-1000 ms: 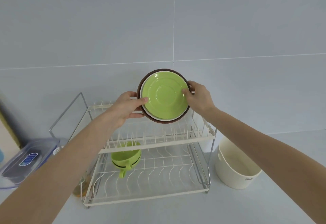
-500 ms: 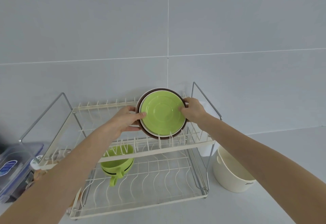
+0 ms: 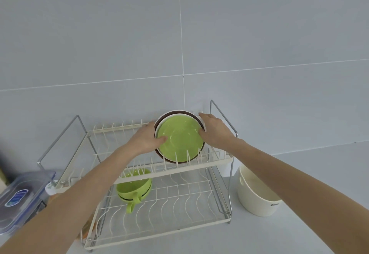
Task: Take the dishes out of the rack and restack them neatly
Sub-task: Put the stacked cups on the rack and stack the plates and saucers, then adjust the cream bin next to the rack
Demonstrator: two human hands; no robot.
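Lowered, plates [image 3: 179, 141] gripped by both rims enter rack [image 3: 159, 168].

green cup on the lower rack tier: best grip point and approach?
Take the green cup by its handle, coming from the front. The handle sticks out toward the camera, the front of the rack is open, and the upper tier blocks a straight-down reach. It seems to sit on other dishes, so lift gently.
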